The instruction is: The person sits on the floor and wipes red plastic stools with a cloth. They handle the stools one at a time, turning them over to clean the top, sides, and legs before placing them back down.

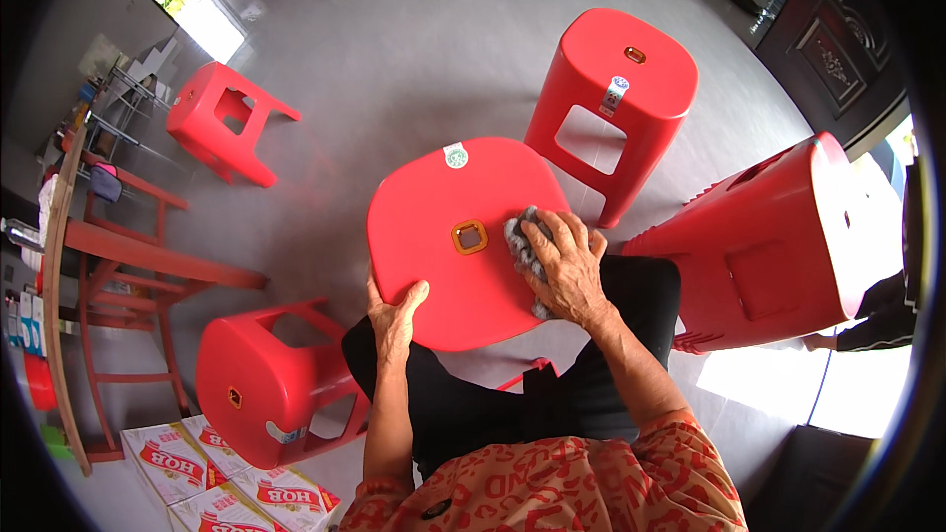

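In front of my lap is a red plastic stool (424,261), its rounded square seat facing up. The seat has an orange-rimmed hole in the middle and a round sticker at the far edge. My left hand (394,320) grips its near-left edge, thumb on top and fingers hidden below. With my right hand (574,271) I press a crumpled grey cloth (524,241) onto the right side of the seat, fingers closed over it.
Red stools stand at the far right (641,74) and far left (209,103); another stool (258,384) is tipped at near left. A red stool stack (759,256) lies at right, beside another person's hand (820,342). Cartons (168,463) and a wooden table (61,236) are at left.
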Tool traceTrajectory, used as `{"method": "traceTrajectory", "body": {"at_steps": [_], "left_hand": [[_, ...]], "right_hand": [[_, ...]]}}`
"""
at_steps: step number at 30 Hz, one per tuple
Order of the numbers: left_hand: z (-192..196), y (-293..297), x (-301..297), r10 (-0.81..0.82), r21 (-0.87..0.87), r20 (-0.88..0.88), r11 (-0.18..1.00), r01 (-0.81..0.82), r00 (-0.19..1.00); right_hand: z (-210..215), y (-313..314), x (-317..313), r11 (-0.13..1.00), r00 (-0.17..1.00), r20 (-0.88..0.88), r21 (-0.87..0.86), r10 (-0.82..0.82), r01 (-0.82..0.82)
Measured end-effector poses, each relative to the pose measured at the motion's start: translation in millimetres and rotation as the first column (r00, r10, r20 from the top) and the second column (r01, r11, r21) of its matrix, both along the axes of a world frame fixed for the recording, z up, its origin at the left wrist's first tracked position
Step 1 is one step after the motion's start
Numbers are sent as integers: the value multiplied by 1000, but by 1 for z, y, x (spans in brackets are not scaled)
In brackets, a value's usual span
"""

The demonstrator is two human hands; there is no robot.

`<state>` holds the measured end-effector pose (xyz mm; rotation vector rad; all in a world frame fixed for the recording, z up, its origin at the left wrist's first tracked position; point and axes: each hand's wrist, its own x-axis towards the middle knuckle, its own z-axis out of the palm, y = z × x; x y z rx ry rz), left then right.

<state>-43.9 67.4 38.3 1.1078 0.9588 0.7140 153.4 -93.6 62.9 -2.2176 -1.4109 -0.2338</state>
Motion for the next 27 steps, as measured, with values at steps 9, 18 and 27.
{"method": "traceTrajectory", "body": {"at_steps": [9,18,27], "left_hand": [[-5,3,-2,5,28,-26,1000,-5,1000],[-7,1,2,114,-54,132,993,-107,985],[-5,2,0,11,53,134,998,-19,991]], "right_hand": [[-1,80,63,999,994,-103,-15,-40,39],[-8,64,43,995,995,66,51,79,-82],[11,24,-8,971,985,-23,-166,172,-173]]}}
